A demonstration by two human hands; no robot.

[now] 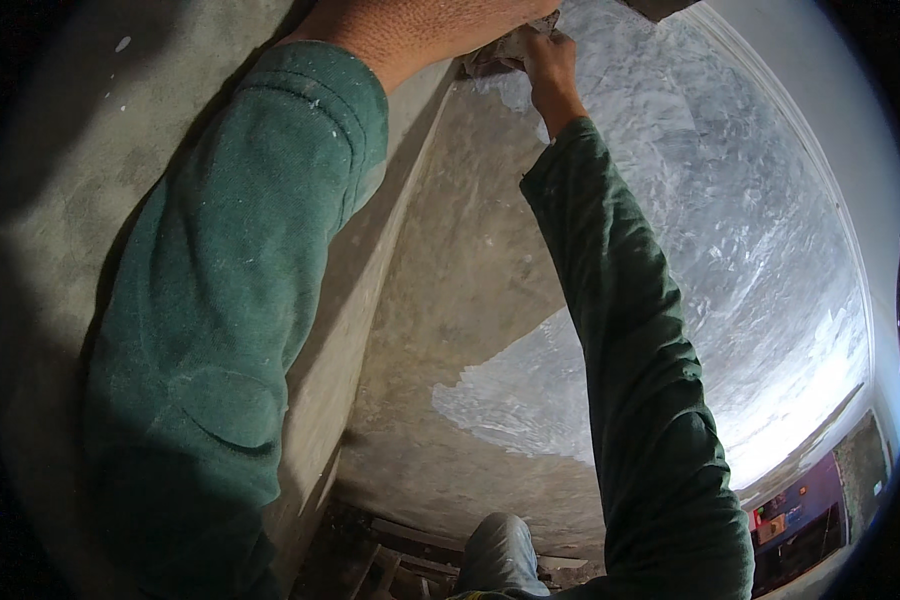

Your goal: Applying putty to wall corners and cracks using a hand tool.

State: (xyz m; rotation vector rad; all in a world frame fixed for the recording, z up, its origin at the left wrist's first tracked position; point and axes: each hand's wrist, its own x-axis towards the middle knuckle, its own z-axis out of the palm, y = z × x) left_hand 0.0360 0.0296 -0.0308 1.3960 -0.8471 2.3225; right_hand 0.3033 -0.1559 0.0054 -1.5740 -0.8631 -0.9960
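Both my arms, in green sleeves specked with white, reach up to the top of the view. My left hand (425, 28) crosses the upper edge close to the wall corner; its fingers are cut off or hidden. Just right of it, my right hand (552, 72) is closed, fingers bent round a grey-brown, smeared thing (505, 52) whose kind I cannot make out. That thing is close to or against the wall (460, 270), which is brownish and bare beside the corner. A smooth whitish-grey coat (530, 390) covers the wall's right part and ends in an uneven edge.
Close on the left stands another rough wall (60, 190) with a few white spots. A dark brown object (660, 6) juts in at the top. Boards (410, 535) lie low down, beside my grey-trousered knee (500, 550). Far right, a purple recess (810, 505) shows small items.
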